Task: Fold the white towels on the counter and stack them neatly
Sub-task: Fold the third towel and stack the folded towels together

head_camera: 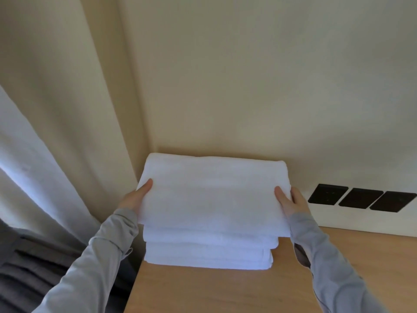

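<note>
Towel (pixel 212 193): white, folded into a flat rectangle, held level between my two hands.
Left hand (pixel 135 198): grips the towel's left edge, thumb lying on top, fingers tucked out of sight beneath.
Right hand (pixel 291 204): grips the right edge the same way, thumb on top, fingers curled round the side.
Stack (pixel 207 254): more folded white towels piled directly below the one I hold. I cannot tell whether it touches the pile or sits just above it. It juts out past the pile on the right.
Counter (pixel 225 290): light wood, bearing the stack at its far left corner.
Wall (pixel 248 86): plain cream, right behind the stack.
Wall plates (pixel 361 197): three black ones in a row, low on the wall to the right.
Curtain (pixel 45 132): pale, hanging at the left.
Sleeves (pixel 97 256): grey, covering both my arms to the wrist.
</note>
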Demonstrator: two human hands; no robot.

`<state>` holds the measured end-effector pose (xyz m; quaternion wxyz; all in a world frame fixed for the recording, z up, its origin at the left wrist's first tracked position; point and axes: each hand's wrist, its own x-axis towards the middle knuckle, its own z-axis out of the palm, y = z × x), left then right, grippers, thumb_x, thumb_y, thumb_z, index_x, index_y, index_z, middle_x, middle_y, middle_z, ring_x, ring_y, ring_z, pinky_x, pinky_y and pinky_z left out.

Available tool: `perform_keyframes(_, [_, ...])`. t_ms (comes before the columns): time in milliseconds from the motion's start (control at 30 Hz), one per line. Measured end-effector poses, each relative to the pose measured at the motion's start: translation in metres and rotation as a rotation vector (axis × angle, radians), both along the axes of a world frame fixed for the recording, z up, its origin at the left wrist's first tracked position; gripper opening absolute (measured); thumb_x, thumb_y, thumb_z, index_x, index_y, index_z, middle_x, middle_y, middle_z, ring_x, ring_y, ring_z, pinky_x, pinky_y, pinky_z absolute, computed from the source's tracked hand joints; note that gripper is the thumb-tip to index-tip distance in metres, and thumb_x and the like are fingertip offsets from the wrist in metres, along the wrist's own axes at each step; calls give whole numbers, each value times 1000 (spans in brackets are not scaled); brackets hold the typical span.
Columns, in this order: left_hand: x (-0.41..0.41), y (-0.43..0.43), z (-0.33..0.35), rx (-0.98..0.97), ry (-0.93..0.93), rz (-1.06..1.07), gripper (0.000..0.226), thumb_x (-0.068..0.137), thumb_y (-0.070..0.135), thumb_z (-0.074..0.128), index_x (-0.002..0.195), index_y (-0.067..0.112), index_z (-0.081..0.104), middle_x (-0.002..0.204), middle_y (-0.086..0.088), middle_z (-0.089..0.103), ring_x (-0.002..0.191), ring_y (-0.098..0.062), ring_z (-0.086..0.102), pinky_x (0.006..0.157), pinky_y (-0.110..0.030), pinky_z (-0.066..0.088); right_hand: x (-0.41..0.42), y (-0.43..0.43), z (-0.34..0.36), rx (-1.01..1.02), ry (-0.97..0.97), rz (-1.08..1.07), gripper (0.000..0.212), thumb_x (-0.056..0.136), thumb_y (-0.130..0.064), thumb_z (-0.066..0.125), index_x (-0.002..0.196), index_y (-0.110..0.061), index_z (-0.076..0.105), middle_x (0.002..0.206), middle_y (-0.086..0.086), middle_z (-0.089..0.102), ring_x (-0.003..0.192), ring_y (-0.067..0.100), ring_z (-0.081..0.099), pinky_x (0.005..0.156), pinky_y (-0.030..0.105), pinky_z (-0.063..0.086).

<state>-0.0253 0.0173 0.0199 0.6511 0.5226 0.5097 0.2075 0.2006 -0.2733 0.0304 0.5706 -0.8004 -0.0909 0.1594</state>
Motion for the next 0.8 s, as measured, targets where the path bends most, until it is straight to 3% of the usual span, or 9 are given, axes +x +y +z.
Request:
perform_keyframes(167, [4, 0, -16, 8, 39, 7, 68, 81, 48, 64, 128, 2, 50, 126, -20, 55, 110, -38, 52, 103, -48, 37, 4, -1, -12, 2, -47, -5, 22, 89, -38, 57, 100, -20, 54, 97, 7, 62, 88, 27, 59, 77, 34, 45])
perform_keyframes(267, [6, 2, -24, -22, 92, 21, 70, 82, 47, 65, 130, 0, 47, 130, -21, 52, 115, -38, 49, 99, -42, 35, 4, 6, -28, -80, 20, 10, 30, 89, -43, 55, 108, -20, 51, 100, 5, 59, 88, 25, 56, 80, 33, 41])
perform_keyframes(400, [8, -3, -16, 4, 224, 7, 74, 81, 57, 59, 128, 1, 48, 131, -20, 51, 115, -38, 48, 104, -44, 35, 7, 10, -27, -182, 111, -1, 39, 88, -49, 53, 113, -21, 46, 98, 3, 52, 81, 21, 50, 77, 31, 35])
perform_keyframes(500, [2, -19, -6, 416, 608, -27, 64, 89, 66, 34, 117, 13, 57, 122, -18, 56, 103, -39, 52, 92, -45, 42, 6, 14, -17, -366, -7, -34, 55, 91, -44, 51, 131, -10, 38, 122, 12, 49, 105, 33, 49, 84, 36, 39])
perform_keyframes(567, [2, -41, -1, 862, 627, 13, 61, 94, 56, 28, 129, 11, 52, 129, -18, 53, 109, -41, 52, 89, -49, 43, -6, 17, -11, -530, -402, -102, 52, 93, -32, 49, 137, -7, 37, 139, 17, 41, 122, 37, 43, 94, 45, 39])
perform_keyframes(633, [19, -75, 6, 1309, 505, -87, 57, 94, 40, 30, 130, 3, 53, 133, -23, 52, 116, -43, 52, 93, -52, 43, -26, 33, -5, -482, -862, -45, 43, 92, -17, 47, 132, -1, 48, 140, 21, 45, 126, 38, 46, 100, 50, 38])
perform_keyframes(667, [33, -91, 8, 1412, 491, -231, 54, 96, 36, 29, 135, 4, 49, 140, -22, 46, 126, -41, 46, 102, -52, 37, -37, 47, -2, -480, -952, 71, 42, 92, -15, 45, 132, -3, 49, 143, 17, 44, 132, 36, 41, 106, 52, 32])
perform_keyframes(733, [61, -114, 8, 1364, 613, -499, 52, 101, 37, 19, 149, 16, 22, 157, -10, 16, 145, -28, 13, 118, -45, 8, -59, 78, -1, -566, -881, 349, 46, 99, -24, 32, 144, -14, 33, 155, 3, 24, 145, 21, 16, 116, 45, 8])
perform_keyframes(800, [77, -113, 2, 1282, 738, -598, 54, 100, 42, 11, 151, 25, 2, 160, 0, -4, 146, -18, -6, 117, -40, -7, -60, 94, -10, -708, -837, 466, 51, 101, -34, 21, 149, -20, 16, 159, -6, 7, 146, 12, 0, 117, 42, -4])
